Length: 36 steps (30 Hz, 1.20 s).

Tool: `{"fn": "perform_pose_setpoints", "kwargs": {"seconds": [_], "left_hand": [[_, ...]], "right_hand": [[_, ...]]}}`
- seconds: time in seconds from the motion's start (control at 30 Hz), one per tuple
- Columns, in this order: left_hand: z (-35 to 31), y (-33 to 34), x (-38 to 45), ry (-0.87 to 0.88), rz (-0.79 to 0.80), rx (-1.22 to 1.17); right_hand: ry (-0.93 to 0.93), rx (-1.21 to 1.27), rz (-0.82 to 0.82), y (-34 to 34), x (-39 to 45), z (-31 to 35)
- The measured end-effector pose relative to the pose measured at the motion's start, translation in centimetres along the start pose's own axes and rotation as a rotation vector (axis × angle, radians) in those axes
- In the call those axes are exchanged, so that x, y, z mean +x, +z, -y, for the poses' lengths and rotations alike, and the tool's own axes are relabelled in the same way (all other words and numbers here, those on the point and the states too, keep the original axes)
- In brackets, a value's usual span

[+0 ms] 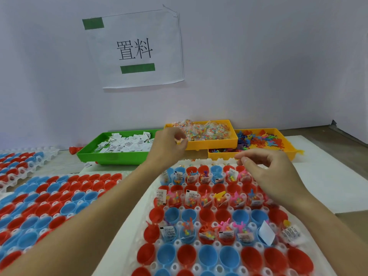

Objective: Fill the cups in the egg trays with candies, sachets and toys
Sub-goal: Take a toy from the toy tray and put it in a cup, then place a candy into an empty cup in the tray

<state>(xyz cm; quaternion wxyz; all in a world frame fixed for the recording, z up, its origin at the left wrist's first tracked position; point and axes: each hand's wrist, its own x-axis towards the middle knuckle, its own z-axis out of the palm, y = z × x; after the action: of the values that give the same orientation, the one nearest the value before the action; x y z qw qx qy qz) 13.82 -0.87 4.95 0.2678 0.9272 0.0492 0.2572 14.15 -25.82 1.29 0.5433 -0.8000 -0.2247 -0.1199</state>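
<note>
Three bins hold sachets, candies, toys; both hands' fingers curl, grip unclear.

Glossy plastic cups, translucent egg tray, matt paper sign

Three supply bins sit at twelve o'clock, one green bin and two yellow, with three egg trays and two hands.
</note>
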Motion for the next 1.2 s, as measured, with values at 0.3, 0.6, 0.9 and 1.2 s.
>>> {"fn": "perform_pose_setpoints", "kwargs": {"seconds": [0.3,0.6,0.9,1.2], "left_hand": [[-0.5,5.4,7.7,-0.107,0.137,0.395],[-0.3,5.5,9.5,-0.146,0.054,0.357],[-1.5,3.5,9.8,-0.234,-0.077,-0.015],[-2.6,3.0,8.3,-0.503,-0.026,-0.732]], "right_hand": [[0.03,0.04,-0.031,-0.5,0.3,-0.7],[0.034,0.031,-0.015,-0.2,0.3,-0.8],[0.046,0.02,-0.016,-0.4,0.3,-0.7],[0.047,0.008,-0.007,-0.3,0.1,-0.5]]}}
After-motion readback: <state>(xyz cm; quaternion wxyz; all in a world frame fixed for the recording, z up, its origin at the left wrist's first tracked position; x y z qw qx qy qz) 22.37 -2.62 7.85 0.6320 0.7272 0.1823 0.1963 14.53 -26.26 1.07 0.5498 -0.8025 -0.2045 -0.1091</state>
